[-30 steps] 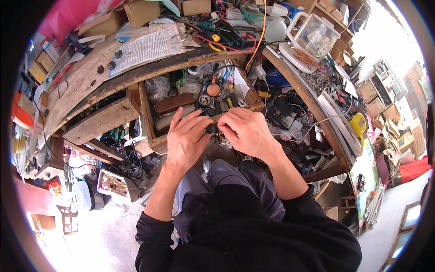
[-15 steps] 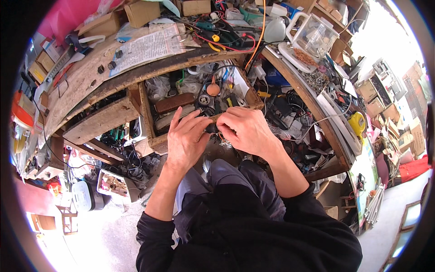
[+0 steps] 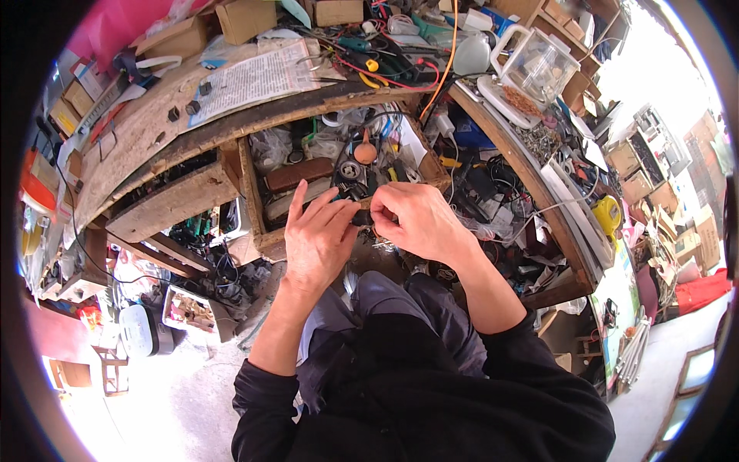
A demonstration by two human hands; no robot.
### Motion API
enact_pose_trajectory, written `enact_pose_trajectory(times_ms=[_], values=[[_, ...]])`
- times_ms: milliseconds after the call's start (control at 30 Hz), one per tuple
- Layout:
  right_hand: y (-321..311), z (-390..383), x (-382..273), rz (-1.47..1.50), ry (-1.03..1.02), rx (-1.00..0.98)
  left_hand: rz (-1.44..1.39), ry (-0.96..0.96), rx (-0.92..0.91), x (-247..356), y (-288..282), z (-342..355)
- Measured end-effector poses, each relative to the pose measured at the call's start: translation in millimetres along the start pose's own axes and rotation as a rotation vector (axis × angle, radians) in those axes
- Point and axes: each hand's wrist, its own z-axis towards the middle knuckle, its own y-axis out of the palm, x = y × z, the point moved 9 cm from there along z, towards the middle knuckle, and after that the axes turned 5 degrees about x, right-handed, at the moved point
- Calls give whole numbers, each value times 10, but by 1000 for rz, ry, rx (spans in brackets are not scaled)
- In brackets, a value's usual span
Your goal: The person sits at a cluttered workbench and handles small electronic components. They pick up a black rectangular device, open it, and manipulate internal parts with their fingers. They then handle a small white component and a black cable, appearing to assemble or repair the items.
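Observation:
Both hands meet above the front edge of an open wooden drawer (image 3: 271, 240). Between them is a small dark, rounded piece (image 3: 361, 218), too small and covered to name. My left hand (image 3: 319, 239) pinches it between thumb and index finger, with the other fingers stretched up and apart. The right hand (image 3: 416, 219) is curled, its fingertips pressed together at the piece's other end; what they grip is hidden. Behind my hands, the drawer holds an orange rubber bulb blower (image 3: 366, 152), a brown oblong block (image 3: 299, 175) and plastic bags (image 3: 269, 150).
Above the drawer is a worn workbench (image 3: 138, 165) with a printed sheet (image 3: 254, 83), small black blocks (image 3: 173, 114) and yellow-handled pliers (image 3: 371, 80). At right, a wooden-edged tray (image 3: 566, 254) is crammed with cables and parts. A clear jug (image 3: 536, 65) stands beyond it.
My hands stay together around the dark piece with only slight finger movement. The whole view has shifted very slightly.

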Motion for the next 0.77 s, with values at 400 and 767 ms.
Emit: enact_pose_trajectory(times_ms=[400,767], values=[[28,1,23,93,71,13,41,10,17,-9,9,-8],[66,-8,91,51,80,14,41,-8,0,-8,9,-6]])
